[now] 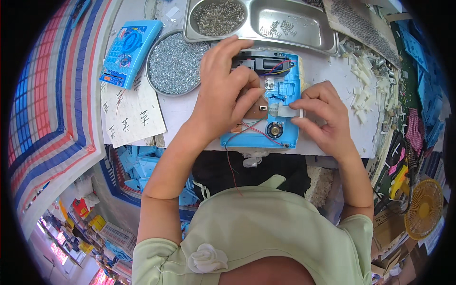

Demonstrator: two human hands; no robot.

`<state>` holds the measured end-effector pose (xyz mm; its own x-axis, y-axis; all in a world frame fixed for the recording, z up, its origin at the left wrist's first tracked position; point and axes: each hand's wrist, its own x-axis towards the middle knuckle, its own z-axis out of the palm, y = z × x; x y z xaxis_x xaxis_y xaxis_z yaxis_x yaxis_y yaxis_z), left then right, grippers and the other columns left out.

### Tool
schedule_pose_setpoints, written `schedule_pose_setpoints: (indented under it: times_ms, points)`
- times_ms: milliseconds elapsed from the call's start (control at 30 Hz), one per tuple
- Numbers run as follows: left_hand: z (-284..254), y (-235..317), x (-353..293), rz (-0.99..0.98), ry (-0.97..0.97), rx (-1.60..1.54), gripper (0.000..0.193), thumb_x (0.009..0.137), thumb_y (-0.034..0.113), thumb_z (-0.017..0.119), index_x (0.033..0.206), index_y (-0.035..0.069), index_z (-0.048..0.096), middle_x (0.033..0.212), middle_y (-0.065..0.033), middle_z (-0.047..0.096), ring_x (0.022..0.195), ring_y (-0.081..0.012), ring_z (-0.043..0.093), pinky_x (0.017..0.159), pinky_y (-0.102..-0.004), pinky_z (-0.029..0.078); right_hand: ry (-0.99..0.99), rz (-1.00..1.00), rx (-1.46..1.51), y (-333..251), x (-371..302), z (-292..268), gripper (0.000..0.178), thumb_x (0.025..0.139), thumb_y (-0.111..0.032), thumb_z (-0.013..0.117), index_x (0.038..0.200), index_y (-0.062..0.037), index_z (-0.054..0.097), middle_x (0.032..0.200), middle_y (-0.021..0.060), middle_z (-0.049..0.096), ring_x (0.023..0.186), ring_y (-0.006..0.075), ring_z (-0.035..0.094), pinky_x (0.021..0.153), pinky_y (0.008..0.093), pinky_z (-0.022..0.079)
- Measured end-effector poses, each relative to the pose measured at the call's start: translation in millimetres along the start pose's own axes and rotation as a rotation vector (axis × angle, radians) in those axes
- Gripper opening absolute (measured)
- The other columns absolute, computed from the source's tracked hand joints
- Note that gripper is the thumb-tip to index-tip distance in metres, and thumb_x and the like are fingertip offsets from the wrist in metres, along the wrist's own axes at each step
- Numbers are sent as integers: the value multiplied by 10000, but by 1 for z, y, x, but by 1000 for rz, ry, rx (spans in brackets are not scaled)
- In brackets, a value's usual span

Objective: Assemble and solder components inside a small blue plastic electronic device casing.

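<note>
A light-blue plastic casing (259, 138) lies with its inside up near the table's front edge. In it are a brown circuit board (255, 113), a round speaker (274, 129), a black part (266, 64) and thin coloured wires. My left hand (225, 88) is bent over the casing's left side, thumb and a curled finger closed at the circuit board; its fingertips are partly hidden. At the casing's right edge my right hand (325, 116) pinches a small whitish plastic piece (289, 111) between thumb and fingers. A red wire dangles over the table edge toward my lap.
Left of the casing stand a round tray of small screws (173, 61) and another blue casing (130, 52) on a marked sheet (137, 116). Behind is a metal tray (297, 42) with springs. Small white plastic parts (363, 88) lie at right, beyond them a yellow fan (424, 209).
</note>
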<state>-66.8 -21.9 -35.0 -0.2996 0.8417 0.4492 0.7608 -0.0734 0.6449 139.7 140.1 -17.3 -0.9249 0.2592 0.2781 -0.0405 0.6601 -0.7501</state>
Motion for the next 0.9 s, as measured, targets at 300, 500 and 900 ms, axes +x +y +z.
schedule_pose_setpoints:
  times_ms: [300, 500, 900]
  points:
    - [2, 0, -1, -59, -85, 11, 124, 872, 133, 723, 913, 85, 616, 1360, -145, 613, 1326, -365, 525, 1182, -582, 231, -390, -109, -266, -16, 39, -20, 398, 736, -138, 803, 1117, -102, 694, 946, 78, 603, 890, 308, 571, 778, 423, 484]
    - [4, 5, -2, -48, 11, 23, 155, 855, 167, 750, 895, 107, 613, 1243, -82, 607, 1219, -297, 567, 1143, -625, 247, -506, -85, -299, -19, 49, -27, 398, 729, -117, 789, 1113, -108, 685, 962, 71, 607, 931, 316, 578, 800, 434, 496]
    - [-1, 7, -3, -60, 2, 55, 155, 835, 115, 750, 923, 61, 635, 1290, -147, 603, 1201, -340, 548, 1110, -505, 326, -502, -90, -469, -35, 52, -21, 365, 733, -101, 785, 1078, -87, 666, 973, 85, 616, 945, 311, 589, 773, 420, 521]
